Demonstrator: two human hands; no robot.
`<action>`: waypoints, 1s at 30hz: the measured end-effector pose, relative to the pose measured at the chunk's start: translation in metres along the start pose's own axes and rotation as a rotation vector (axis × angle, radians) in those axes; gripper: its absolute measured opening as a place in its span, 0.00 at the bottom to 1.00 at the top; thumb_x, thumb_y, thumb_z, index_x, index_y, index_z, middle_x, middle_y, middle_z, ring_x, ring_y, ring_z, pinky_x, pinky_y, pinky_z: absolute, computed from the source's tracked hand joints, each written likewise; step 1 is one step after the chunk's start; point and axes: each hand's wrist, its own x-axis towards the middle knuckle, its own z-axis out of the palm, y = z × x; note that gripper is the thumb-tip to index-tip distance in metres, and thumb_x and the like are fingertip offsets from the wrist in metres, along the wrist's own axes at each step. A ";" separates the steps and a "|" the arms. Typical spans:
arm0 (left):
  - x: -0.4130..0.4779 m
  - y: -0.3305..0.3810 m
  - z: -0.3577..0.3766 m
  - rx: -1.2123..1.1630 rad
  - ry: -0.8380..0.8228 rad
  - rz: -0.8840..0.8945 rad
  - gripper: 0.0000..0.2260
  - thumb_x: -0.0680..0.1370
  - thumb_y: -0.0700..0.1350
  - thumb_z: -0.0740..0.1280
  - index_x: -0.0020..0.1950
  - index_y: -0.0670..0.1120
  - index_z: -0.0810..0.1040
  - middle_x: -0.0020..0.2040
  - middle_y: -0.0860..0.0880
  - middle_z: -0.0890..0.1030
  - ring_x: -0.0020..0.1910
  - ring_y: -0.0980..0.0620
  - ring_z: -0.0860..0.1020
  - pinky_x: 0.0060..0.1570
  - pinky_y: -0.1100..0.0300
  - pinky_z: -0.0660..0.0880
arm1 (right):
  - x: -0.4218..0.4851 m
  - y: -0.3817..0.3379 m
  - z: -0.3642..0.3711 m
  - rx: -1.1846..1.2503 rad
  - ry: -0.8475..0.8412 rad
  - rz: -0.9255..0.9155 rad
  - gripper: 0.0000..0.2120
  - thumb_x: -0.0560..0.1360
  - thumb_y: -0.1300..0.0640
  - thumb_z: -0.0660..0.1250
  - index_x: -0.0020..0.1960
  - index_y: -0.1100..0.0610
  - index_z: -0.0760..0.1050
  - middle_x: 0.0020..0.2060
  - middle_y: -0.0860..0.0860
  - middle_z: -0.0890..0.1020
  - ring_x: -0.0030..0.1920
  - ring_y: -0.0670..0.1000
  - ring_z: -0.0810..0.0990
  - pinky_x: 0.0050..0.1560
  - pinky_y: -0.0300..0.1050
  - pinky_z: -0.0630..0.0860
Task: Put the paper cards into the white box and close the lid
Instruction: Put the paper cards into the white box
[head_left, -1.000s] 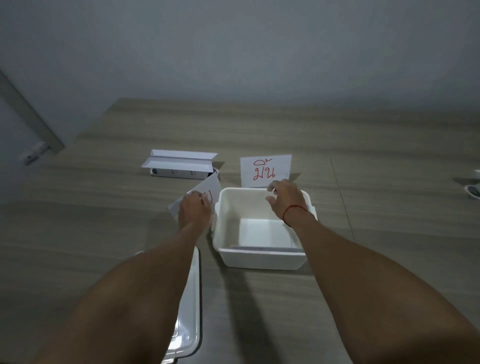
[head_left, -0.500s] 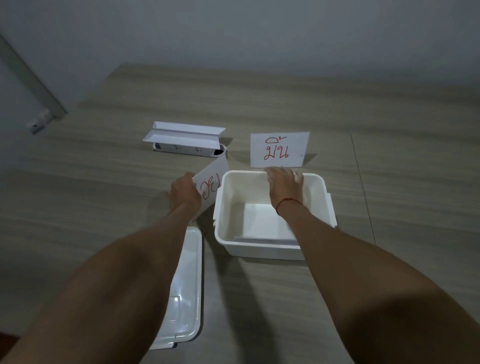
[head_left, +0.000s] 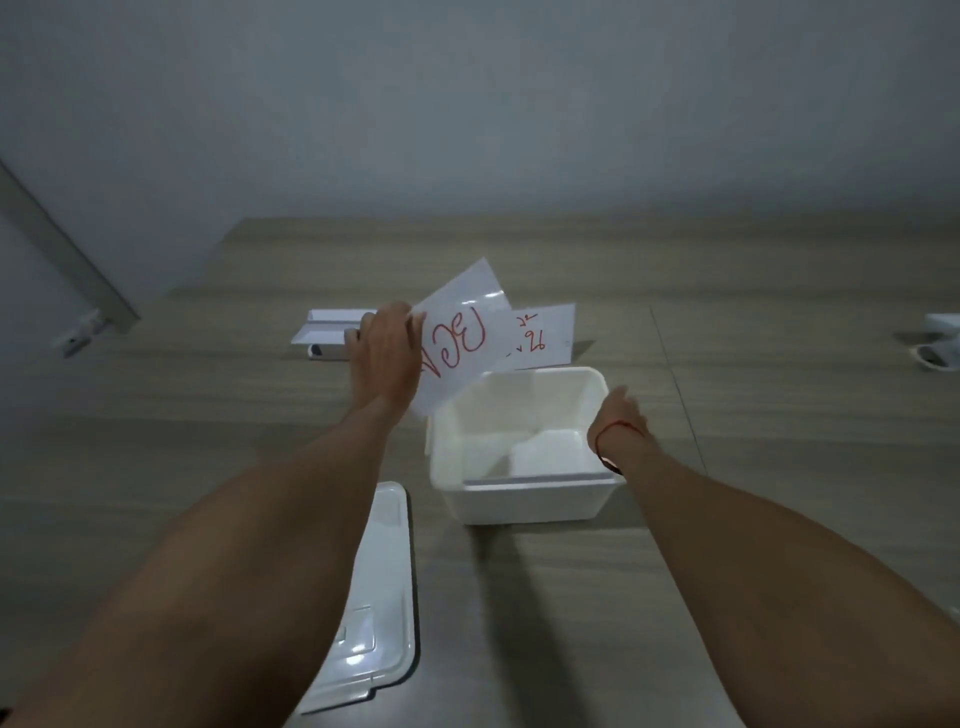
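My left hand (head_left: 387, 356) holds a white paper card (head_left: 462, 338) with red writing, lifted and tilted over the back left corner of the open white box (head_left: 535, 501). A second card with red writing (head_left: 543, 338) lies just behind the box, partly hidden by the lifted card. My right hand (head_left: 618, 413) is at the box's right rim, seen edge-on and blurred; its fingers cannot be made out. The box's white lid (head_left: 384, 597) lies flat on the table near me, left of the box. A paler patch shows on the box floor.
A folded white cardboard piece (head_left: 324, 332) sits at the back left, partly behind my left hand. Small white objects (head_left: 940, 345) lie at the far right edge. The wooden table (head_left: 753, 519) ends at a grey wall behind.
My left hand has raised its card from beside the box to above the box's back left corner. My right hand has drawn back from the second card to the box's right rim.
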 end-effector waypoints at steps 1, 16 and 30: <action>-0.004 0.008 0.002 -0.026 -0.027 0.045 0.18 0.83 0.54 0.51 0.49 0.44 0.75 0.43 0.46 0.76 0.43 0.47 0.71 0.46 0.57 0.61 | -0.004 0.004 -0.002 0.024 -0.005 0.014 0.24 0.80 0.62 0.55 0.75 0.63 0.56 0.73 0.62 0.63 0.72 0.61 0.65 0.72 0.55 0.63; -0.097 0.027 0.043 -0.027 -0.770 0.309 0.16 0.82 0.53 0.54 0.54 0.44 0.77 0.54 0.43 0.81 0.54 0.41 0.78 0.53 0.49 0.71 | -0.022 0.020 0.000 0.123 0.122 0.111 0.17 0.76 0.67 0.58 0.63 0.66 0.73 0.63 0.63 0.76 0.62 0.62 0.77 0.60 0.50 0.75; -0.059 -0.010 0.049 -0.182 -0.397 -0.217 0.16 0.80 0.41 0.60 0.67 0.42 0.72 0.63 0.41 0.75 0.65 0.42 0.71 0.66 0.50 0.69 | -0.006 -0.016 0.012 0.126 0.153 0.107 0.15 0.77 0.66 0.58 0.62 0.64 0.74 0.61 0.61 0.78 0.61 0.61 0.78 0.58 0.50 0.76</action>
